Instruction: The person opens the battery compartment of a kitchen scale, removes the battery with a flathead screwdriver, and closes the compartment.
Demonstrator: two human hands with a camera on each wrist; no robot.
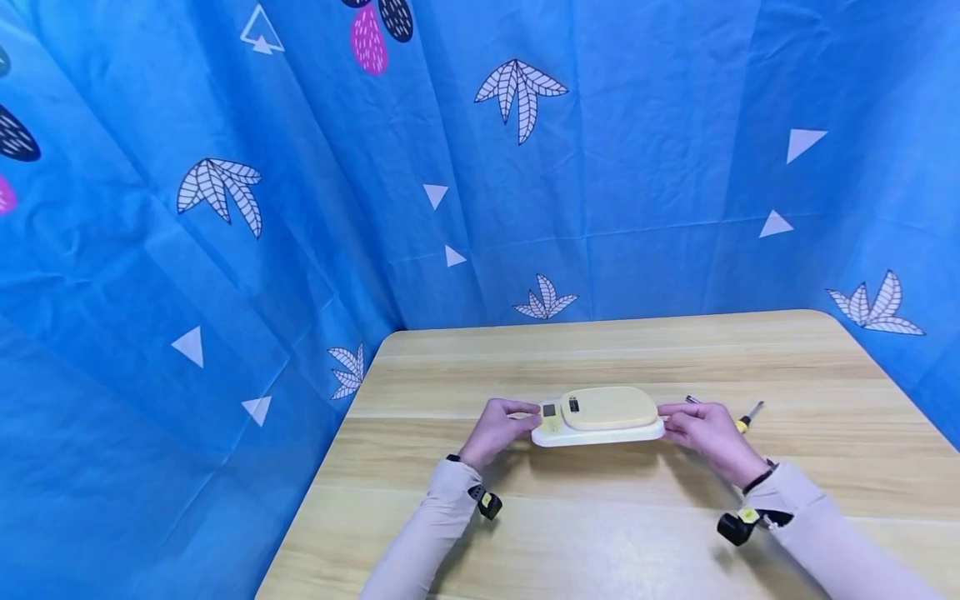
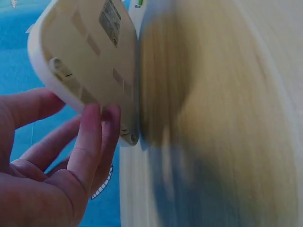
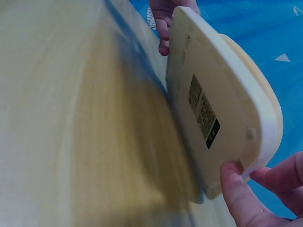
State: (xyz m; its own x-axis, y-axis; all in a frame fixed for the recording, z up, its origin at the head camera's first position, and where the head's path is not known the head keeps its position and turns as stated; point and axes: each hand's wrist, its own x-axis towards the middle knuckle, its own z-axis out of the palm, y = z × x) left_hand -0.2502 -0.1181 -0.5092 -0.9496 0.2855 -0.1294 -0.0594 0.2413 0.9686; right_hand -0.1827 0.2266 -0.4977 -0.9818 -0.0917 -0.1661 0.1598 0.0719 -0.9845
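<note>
A cream kitchen scale (image 1: 609,408) with a small dark display at its left end is held by both hands over the wooden table. My left hand (image 1: 498,429) pinches its left end, thumb at the edge and fingertips against the underside. At the other end my right hand (image 1: 708,433) grips the rim in a similar pinch. Both wrist views look at the raised underside, with a printed label (image 3: 203,111) in its middle and a round foot (image 2: 57,65) at one corner. Its shadow falls on the table below the near edge.
Behind my right hand lies a screwdriver (image 1: 744,423) with a yellow and black handle. A small dark tip of another thin object (image 1: 692,400) shows beside that hand. The wooden table (image 1: 570,542) meets a blue patterned curtain (image 1: 645,167) along its back and sides.
</note>
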